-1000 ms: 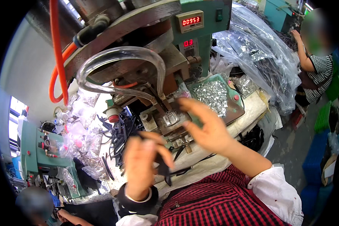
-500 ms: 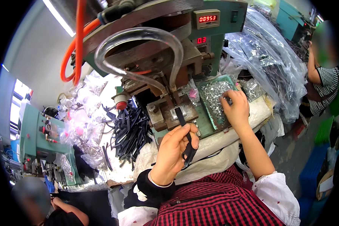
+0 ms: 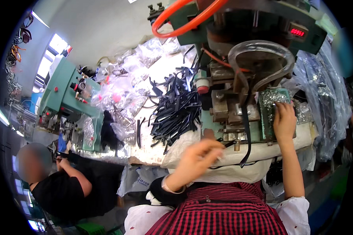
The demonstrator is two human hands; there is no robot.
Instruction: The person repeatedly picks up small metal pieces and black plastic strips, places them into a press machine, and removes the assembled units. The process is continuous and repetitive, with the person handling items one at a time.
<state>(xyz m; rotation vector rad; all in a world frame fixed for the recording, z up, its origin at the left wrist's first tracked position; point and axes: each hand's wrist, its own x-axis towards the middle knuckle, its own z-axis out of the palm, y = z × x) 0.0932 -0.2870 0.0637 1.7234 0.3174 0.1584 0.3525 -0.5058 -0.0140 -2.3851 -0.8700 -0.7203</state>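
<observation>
A long black strap (image 3: 245,129) hangs from the press's lower die (image 3: 245,113) down over the front edge of the bench, with no hand on it. My left hand (image 3: 196,160) is to the left of the strap, in front of the bench edge; motion smears its fingers, so what they hold, if anything, does not show. My right hand (image 3: 285,122) reaches down into a green tray (image 3: 264,127) of small shiny metal pieces (image 3: 272,97). Its fingers are drawn together, their tips among the pieces; what they pinch is hidden.
Left of the press lies a heap of black straps (image 3: 176,111), with plastic bags (image 3: 121,90) beyond. A clear curved tube (image 3: 259,45) and an orange hose (image 3: 188,25) hang over the press. Another person (image 3: 62,184) sits at lower left beside a green machine (image 3: 62,86).
My left hand has let go of the strap and moved left; the strap now hangs from the die. My right hand has lowered into the metal pieces. The view has swung left.
</observation>
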